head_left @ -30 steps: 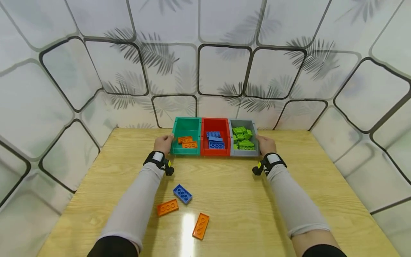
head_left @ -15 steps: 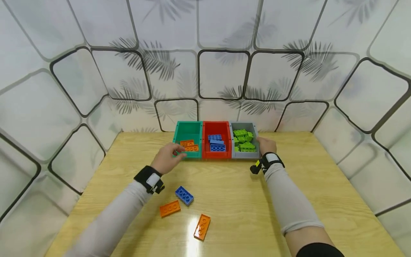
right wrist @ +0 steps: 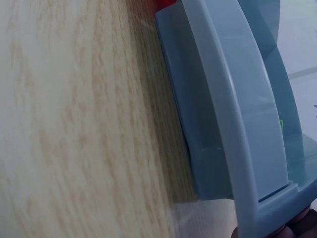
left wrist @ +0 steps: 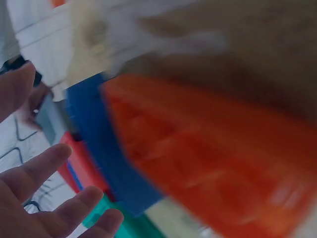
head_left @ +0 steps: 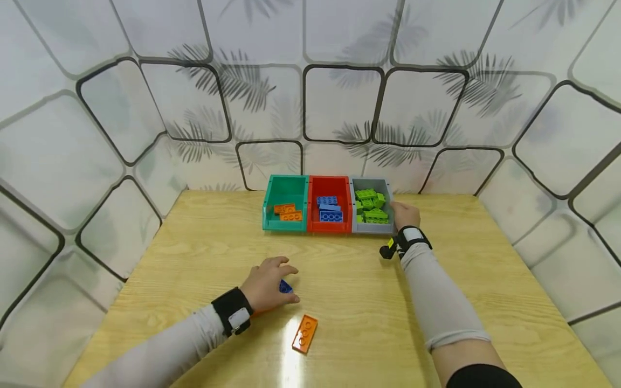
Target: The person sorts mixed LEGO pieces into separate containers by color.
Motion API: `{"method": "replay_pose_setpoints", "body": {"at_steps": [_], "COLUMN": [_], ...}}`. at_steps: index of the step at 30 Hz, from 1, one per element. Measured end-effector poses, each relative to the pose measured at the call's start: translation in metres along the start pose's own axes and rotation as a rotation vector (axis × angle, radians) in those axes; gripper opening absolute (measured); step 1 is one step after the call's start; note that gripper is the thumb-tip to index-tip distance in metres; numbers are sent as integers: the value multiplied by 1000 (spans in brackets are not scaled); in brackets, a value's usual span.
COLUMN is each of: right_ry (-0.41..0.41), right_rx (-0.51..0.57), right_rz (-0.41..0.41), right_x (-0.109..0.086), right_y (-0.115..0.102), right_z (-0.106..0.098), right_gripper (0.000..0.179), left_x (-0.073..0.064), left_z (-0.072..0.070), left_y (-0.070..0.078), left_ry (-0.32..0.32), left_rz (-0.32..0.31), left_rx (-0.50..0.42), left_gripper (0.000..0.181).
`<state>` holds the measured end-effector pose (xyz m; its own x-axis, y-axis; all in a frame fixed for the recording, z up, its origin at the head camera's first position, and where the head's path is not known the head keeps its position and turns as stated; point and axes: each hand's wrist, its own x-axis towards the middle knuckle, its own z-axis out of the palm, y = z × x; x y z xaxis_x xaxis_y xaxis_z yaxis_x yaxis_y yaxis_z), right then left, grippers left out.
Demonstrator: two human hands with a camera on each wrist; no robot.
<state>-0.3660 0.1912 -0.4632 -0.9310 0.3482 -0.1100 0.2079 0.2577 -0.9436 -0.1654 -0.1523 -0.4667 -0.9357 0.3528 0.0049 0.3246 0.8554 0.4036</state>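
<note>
My left hand (head_left: 266,285) is low over the table, its fingers spread above a blue toy brick (head_left: 285,287), which it partly hides. In the left wrist view the fingers stand apart from the blue brick (left wrist: 106,148), with an orange brick (left wrist: 213,163) large in front of it. Only a sliver of that orange brick shows beneath the hand in the head view. A second orange brick (head_left: 304,334) lies nearer the front. At the back, my right hand (head_left: 406,215) holds the right side of the grey bin (right wrist: 247,109); its fingertips barely show in the right wrist view.
Left of the grey bin, joined in a row, stand a red bin (head_left: 330,227) with several blue bricks and a green bin (head_left: 285,226) with orange bricks. Several lime bricks (head_left: 371,205) fill the grey one. A patterned wall (head_left: 339,108) rises behind the table (head_left: 349,302).
My left hand has let go of the green bin's side and come toward me, down to the loose blue brick. The right hand has stayed at the grey bin.
</note>
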Motion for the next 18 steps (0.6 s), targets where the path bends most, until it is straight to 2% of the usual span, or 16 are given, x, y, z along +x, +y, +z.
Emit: {"method": "replay_pose_setpoints", "body": {"at_steps": [4, 9, 13, 15, 18], "right_ry": [-6, 9, 13, 15, 18], "right_rx": [-1, -1, 0, -5, 0], "right_rz": [-14, -22, -34, -39, -48], "right_x": [2, 3, 2, 2, 1], "right_y": [0, 1, 2, 2, 1], "right_z": [-1, -1, 0, 1, 3], "right_gripper": [45, 45, 45, 45, 45], "left_x": [-3, 0, 5, 11, 22], "left_z": [7, 7, -1, -5, -11], "left_y": [-3, -8, -10, -9, -6], "left_ry": [-9, 30, 25, 29, 72], "left_rz": [-10, 97, 140, 129, 106], "left_rx": [26, -11, -56, -101, -187], "left_gripper": [55, 30, 20, 23, 29]}}
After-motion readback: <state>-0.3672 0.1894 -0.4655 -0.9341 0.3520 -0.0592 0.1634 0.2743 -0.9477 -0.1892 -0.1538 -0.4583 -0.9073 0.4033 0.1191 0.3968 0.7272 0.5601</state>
